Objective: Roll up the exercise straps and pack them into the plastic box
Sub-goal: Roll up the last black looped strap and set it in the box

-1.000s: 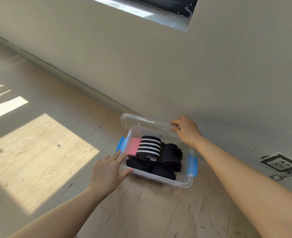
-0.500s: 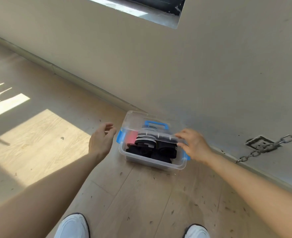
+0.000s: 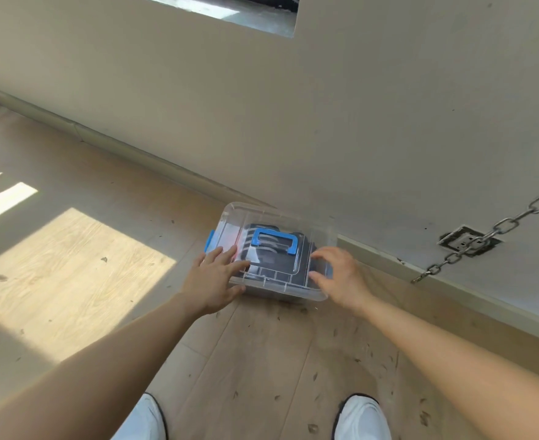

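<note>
Sunlit patch (image 3: 71, 258) was seen on the wood floor (image 3: 262, 360) at far left, nothing lying on it. No loose straps were noted anywhere on the floor.

Left hand (image 3: 212, 282) was laid flat on the near-left corner of the lid (image 3: 281, 217), fingers spread and extended, nothing gripped; thumb was placed along the box's front edge. Blue side latch (image 3: 210, 241) was seen just beyond the fingertips; whether it was snapped down could not be told.

Plastic box (image 3: 277, 292) was set on the floor close to the wall (image 3: 325, 122), clear lid down over it, blue handle (image 3: 274, 241) lying flat on top. Rolled straps (image 3: 262, 274) were visible through the plastic, dark with a hint of pink at left; count could not be told.

Right hand (image 3: 341, 277) was placed on the near-right corner of the lid, fingers curled loosely and open, pressing rather than clasping anything. Right latch was hidden.

Further right, a wall socket (image 3: 466, 241) and hanging chain (image 3: 490, 233) were noted, unrelated.

Judged: rolling and packing done, lid on. Left, at most: lid pressed home and latches clipped.
</note>
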The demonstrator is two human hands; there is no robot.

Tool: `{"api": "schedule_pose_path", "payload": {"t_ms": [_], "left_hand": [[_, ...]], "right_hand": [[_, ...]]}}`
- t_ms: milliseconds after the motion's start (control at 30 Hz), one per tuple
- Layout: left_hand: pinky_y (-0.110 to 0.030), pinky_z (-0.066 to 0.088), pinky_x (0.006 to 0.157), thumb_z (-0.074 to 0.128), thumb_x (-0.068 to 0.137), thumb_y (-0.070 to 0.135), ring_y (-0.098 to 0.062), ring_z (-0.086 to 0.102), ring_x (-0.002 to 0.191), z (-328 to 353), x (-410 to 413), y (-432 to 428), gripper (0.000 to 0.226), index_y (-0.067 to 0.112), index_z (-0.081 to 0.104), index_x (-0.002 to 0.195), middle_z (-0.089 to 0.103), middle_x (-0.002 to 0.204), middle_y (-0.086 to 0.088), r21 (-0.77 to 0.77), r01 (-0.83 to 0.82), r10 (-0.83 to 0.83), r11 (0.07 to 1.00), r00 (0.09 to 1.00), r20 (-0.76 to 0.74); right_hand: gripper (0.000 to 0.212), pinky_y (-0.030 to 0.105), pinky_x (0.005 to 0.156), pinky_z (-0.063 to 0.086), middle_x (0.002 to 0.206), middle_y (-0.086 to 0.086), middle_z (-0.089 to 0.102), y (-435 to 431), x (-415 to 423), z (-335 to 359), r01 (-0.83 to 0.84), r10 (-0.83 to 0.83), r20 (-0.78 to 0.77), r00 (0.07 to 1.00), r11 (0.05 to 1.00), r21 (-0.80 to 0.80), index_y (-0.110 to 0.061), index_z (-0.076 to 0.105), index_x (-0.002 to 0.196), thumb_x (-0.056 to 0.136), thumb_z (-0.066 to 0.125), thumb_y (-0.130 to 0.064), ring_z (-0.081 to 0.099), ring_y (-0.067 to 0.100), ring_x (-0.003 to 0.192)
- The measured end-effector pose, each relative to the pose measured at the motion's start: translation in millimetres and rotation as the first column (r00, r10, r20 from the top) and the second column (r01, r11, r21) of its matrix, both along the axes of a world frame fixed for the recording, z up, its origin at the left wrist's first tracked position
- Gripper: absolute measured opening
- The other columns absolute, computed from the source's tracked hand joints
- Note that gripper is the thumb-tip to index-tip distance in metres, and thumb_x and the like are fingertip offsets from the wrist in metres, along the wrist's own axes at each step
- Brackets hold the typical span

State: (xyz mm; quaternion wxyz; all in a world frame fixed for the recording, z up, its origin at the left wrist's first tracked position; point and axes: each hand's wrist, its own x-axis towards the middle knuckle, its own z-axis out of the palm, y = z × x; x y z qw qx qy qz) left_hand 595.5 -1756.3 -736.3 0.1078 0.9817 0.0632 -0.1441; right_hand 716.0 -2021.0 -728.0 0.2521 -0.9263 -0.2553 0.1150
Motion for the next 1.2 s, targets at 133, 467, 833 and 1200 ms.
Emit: {"api": "schedule_pose_path", "payload": {"t_ms": [133,467,833,1200], "left_hand": [[-0.05,0.014,0.126,0.049,0.097,0.063,-0.025,0.013,0.157,0.2,6.3,-3.1,0.06,0.05,0.031,0.152,0.015,0.171,0.005,0.012,-0.005,0.006,1.0,1.0,-0.025],[-0.048,0.022,0.12,0.05,0.088,0.065,-0.028,0.029,0.15,0.7,8.0,-14.9,0.057,0.046,0.048,0.141,0.033,0.164,0.001,0.103,-0.055,0.052,0.993,0.998,0.033],[-0.067,-0.003,0.123,0.034,0.093,0.078,-0.04,-0.006,0.157,-8.8,42.7,-78.4,0.076,0.049,0.009,0.158,-0.01,0.172,-0.006,0.149,0.165,-0.156,0.975,0.985,-0.067],[-0.061,0.026,0.119,0.034,0.094,0.075,-0.04,0.014,0.154,-17.3,45.5,-69.7,0.071,0.052,0.01,0.156,0.003,0.172,-0.006,0.214,0.211,-0.193,0.954,0.976,-0.098]], "right_hand": [[0.067,0.039,0.109,0.042,0.144,0.011,0.049,-7.7,13.1,-8.1,0.575,-0.51,-0.326,0.796,0.805,0.147,-0.011,0.048,0.142,0.088,0.077,-0.037,0.05,0.028,0.131],[0.048,0.023,0.079,0.042,0.105,-0.004,0.058,-5.0,24.7,-26.2,0.675,-0.423,-0.618,0.663,0.695,0.249,-0.007,0.057,0.134,0.095,0.07,-0.031,0.054,0.002,0.08],[0.055,0.036,0.078,0.06,0.124,0.008,0.065,-15.6,33.3,-36.3,0.689,-0.435,-0.634,0.64,0.689,0.223,-0.014,0.054,0.137,0.088,0.078,-0.02,0.066,0.017,0.093],[0.047,0.016,0.074,0.051,0.105,-0.004,0.067,-6.1,21.5,-36.4,0.591,-0.506,-0.331,0.797,0.767,0.25,-0.01,0.062,0.131,0.088,0.078,-0.018,0.061,0.007,0.083]]}}
